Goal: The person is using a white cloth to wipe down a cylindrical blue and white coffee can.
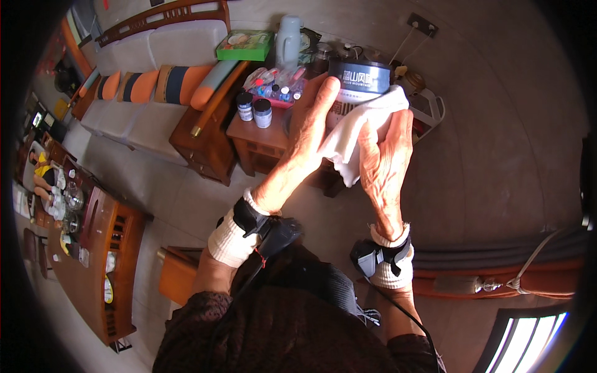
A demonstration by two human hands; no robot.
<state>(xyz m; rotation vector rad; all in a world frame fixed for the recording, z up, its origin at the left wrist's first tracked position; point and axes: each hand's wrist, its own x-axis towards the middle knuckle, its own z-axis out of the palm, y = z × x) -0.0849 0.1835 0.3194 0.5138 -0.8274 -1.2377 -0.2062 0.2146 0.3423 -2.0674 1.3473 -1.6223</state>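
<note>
A large round canister [359,79] with a dark lid and a pale printed label is held up in front of me. My left hand [308,126] grips it from the left, thumb up along its side. In my right hand [387,154] is a white cloth [347,140], pressed against the canister's right side and front. The cloth's lower end hangs down between the hands. My right fingers and the lower part of the canister are partly hidden by the cloth. Behind the canister stands a wooden side table [261,133].
Two small dark-lidded jars [254,112] and a pink tray of bottles [280,98] sit on the side table. Behind are a pale blue thermos [288,42] and a green box [245,45]. A cushioned sofa [135,116] and a wooden table [84,265] lie left; a person [43,172] sits beyond.
</note>
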